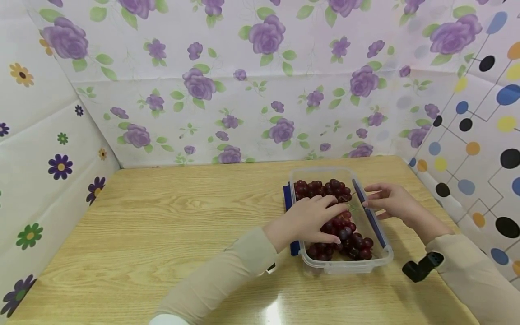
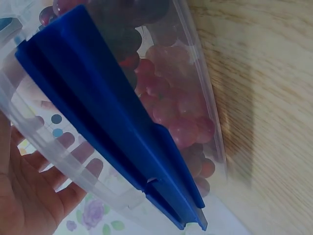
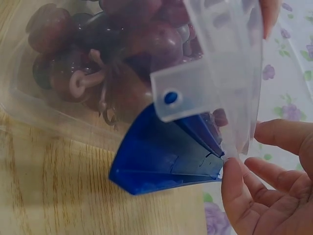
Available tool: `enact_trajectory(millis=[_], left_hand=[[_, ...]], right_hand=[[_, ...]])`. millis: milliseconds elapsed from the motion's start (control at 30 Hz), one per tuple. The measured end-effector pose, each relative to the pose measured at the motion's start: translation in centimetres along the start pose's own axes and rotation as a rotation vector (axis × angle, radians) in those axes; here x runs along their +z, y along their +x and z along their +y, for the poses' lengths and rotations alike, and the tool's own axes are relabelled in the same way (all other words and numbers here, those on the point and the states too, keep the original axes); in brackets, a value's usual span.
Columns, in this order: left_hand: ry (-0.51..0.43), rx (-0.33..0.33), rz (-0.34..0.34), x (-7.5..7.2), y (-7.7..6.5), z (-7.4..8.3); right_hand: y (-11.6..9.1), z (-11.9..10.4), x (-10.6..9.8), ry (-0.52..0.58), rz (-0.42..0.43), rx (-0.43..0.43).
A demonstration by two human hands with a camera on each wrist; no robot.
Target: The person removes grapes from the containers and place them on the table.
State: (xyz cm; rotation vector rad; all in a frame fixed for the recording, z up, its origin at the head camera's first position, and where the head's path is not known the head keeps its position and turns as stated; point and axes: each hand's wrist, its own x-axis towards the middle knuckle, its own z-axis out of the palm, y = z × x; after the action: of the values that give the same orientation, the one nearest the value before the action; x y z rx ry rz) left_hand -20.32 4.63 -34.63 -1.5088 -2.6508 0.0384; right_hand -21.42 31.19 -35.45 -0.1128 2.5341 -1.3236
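Observation:
A clear plastic container (image 1: 345,265) holds bunches of dark red grapes (image 1: 359,246). Its blue latch flaps hang outward, the left flap (image 2: 107,107) filling much of the left wrist view. My left hand (image 1: 308,220) reaches over the left rim with fingers spread above the grapes. Through the clear wall, that hand's fingers (image 2: 63,147) look loosely bent. At the container's right side, my right hand (image 1: 392,203) has its fingertips at the rim by the right flap (image 3: 156,159). A brown stem (image 3: 90,81) shows among the grapes.
The container stands on the right half of a wood-grain table (image 1: 162,234). Behind the table rises a flower-print sheet (image 1: 227,99), with patterned sheets along both sides. A black device (image 1: 422,267) is attached at the right sleeve.

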Motion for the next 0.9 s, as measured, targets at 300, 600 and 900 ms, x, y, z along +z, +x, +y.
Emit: enact_trajectory(millis=[300, 600, 900], left_hand=[[-0.090, -0.036, -0.073, 0.7, 0.8, 0.3], [-0.104, -0.046, -0.121, 1.2, 1.4, 0.7], [-0.139, -0.046, -0.151, 1.5, 1.9, 1.1]], right_hand=[[-0.1, 0.2, -0.3, 0.092, -0.045, 0.023], [-0.4, 0.4, -0.5, 0.164, -0.080, 0.075], [-0.2, 0.4, -0.4, 0.153, -0.092, 0.095]])
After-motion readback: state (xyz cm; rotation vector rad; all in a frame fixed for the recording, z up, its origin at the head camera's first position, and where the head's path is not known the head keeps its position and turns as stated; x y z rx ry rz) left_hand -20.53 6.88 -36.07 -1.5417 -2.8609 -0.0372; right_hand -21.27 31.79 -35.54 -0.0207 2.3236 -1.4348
